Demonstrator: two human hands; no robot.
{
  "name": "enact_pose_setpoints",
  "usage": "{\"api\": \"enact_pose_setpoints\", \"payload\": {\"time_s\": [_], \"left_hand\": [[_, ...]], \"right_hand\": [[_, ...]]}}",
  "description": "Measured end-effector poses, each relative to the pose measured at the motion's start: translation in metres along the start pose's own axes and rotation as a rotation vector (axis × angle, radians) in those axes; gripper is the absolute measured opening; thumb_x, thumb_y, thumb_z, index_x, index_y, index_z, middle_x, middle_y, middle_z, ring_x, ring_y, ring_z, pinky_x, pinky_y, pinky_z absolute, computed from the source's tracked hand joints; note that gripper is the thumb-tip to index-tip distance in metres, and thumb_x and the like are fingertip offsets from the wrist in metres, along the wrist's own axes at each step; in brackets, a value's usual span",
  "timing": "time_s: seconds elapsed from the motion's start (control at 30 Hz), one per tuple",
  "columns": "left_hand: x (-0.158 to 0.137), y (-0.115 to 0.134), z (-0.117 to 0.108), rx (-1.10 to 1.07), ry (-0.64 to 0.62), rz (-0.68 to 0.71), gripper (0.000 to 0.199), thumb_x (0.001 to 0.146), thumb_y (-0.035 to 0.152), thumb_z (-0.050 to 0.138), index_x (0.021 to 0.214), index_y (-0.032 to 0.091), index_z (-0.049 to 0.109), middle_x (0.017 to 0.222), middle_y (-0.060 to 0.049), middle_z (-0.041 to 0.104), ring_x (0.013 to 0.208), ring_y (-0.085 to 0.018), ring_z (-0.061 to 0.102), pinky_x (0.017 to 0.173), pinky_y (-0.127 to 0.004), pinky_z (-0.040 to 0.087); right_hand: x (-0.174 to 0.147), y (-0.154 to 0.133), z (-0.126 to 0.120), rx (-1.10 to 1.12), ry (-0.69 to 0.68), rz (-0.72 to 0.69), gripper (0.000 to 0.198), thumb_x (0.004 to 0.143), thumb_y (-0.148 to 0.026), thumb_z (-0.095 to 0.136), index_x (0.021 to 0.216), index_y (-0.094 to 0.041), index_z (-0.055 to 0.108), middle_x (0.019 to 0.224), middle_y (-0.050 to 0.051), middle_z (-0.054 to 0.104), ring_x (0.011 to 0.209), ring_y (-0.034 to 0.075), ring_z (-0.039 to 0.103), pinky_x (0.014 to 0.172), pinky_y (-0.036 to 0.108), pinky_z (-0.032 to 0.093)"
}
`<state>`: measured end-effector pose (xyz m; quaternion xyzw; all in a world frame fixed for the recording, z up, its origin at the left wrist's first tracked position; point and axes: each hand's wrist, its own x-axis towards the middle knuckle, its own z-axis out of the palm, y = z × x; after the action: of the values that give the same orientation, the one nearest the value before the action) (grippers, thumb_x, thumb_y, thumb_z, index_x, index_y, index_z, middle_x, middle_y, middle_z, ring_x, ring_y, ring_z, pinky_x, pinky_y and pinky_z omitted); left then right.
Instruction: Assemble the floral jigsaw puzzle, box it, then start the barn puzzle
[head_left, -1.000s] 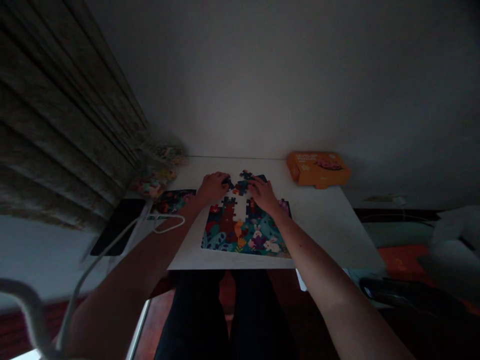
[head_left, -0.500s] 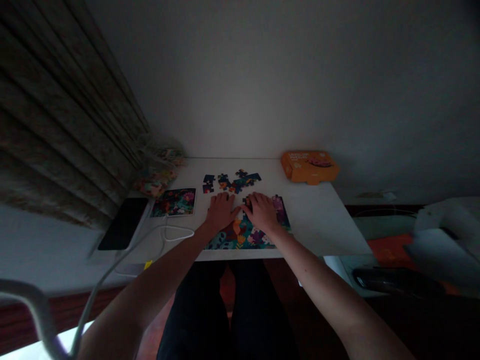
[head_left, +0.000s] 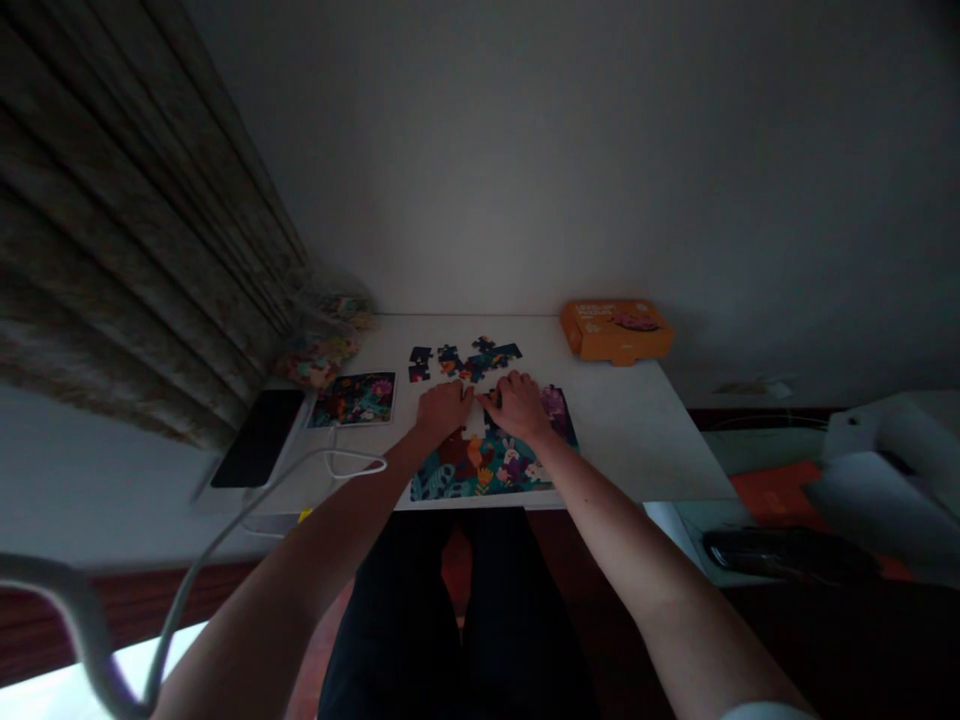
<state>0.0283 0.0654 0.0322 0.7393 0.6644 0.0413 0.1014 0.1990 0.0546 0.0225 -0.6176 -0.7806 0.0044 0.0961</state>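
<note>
hands [head_left: 445, 408] [head_left: 519, 406] curled over puzzle [head_left: 487, 468] | pinch: cannot tell (too dim) | loose pieces [head_left: 491, 360] beyond

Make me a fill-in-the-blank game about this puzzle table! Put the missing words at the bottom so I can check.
1. The colour of the cardboard box at the back of the table is ____.
2. The rabbits printed on the puzzle are coloured ____.
3. For the person sitting there, the picture card lies to the ____ of the puzzle.
4. The hand nearer the cardboard box is the person's ____ one.

Missing words: orange; white; left; right.
</note>
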Motion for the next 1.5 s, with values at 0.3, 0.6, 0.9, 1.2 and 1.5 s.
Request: {"api": "enact_pose_setpoints", "payload": {"time_s": [0.3, 0.6, 0.9, 1.2, 1.5], "left_hand": [[0.042, -0.022, -0.022, -0.115, 0.124, 0.095, 0.035, 0.106, 0.036, 0.04, 0.116, 0.016, 0.067, 0.123, -0.016, 0.067, 0.117, -0.028, 0.061, 0.099, -0.038, 0.045], [-0.054, -0.002, 0.017, 0.013, 0.192, 0.376, 0.027, 0.1, 0.036, 0.054, 0.119, 0.021, 0.065, 0.131, -0.012, 0.064, 0.122, -0.029, 0.058, 0.111, -0.047, 0.038], [-0.055, -0.014, 0.015, 0.115, 0.148, 0.281, 0.037, 0.1, 0.047, 0.051, 0.118, 0.018, 0.064, 0.119, -0.017, 0.064, 0.113, -0.034, 0.057, 0.096, -0.046, 0.044], [-0.045, -0.009, 0.015, 0.087, 0.105, 0.22, 0.031, 0.101, 0.043, 0.048, 0.111, 0.018, 0.064, 0.112, -0.016, 0.065, 0.11, -0.032, 0.061, 0.095, -0.043, 0.044], [-0.04, -0.004, 0.013, 0.108, 0.036, 0.147, 0.049, 0.107, 0.043, 0.03, 0.105, 0.015, 0.071, 0.098, -0.018, 0.075, 0.095, -0.03, 0.072, 0.089, -0.043, 0.047]], "right_hand": [[0.007, 0.006, 0.004, 0.082, -0.1, 0.007, 0.058, 0.106, -0.057, 0.034, 0.096, -0.018, 0.076, 0.1, 0.014, 0.078, 0.092, 0.025, 0.071, 0.084, 0.033, 0.044], [0.043, 0.022, -0.004, 0.396, -0.312, 0.163, 0.076, 0.107, -0.061, 0.02, 0.082, -0.017, 0.077, 0.08, 0.012, 0.077, 0.077, 0.022, 0.072, 0.066, 0.027, 0.044], [0.08, -0.003, -0.015, 0.137, -0.167, 0.019, 0.059, 0.108, -0.05, 0.027, 0.104, -0.018, 0.076, 0.115, 0.015, 0.075, 0.108, 0.028, 0.068, 0.096, 0.04, 0.044], [0.019, -0.003, -0.006, 0.108, 0.042, -0.02, 0.046, 0.108, -0.044, 0.035, 0.123, -0.017, 0.069, 0.141, 0.017, 0.06, 0.131, 0.031, 0.053, 0.106, 0.045, 0.039], [-0.066, -0.005, -0.004, 0.031, 0.009, -0.059, 0.047, 0.104, -0.053, 0.043, 0.125, -0.018, 0.066, 0.128, 0.015, 0.066, 0.118, 0.03, 0.056, 0.102, 0.045, 0.038]]}}
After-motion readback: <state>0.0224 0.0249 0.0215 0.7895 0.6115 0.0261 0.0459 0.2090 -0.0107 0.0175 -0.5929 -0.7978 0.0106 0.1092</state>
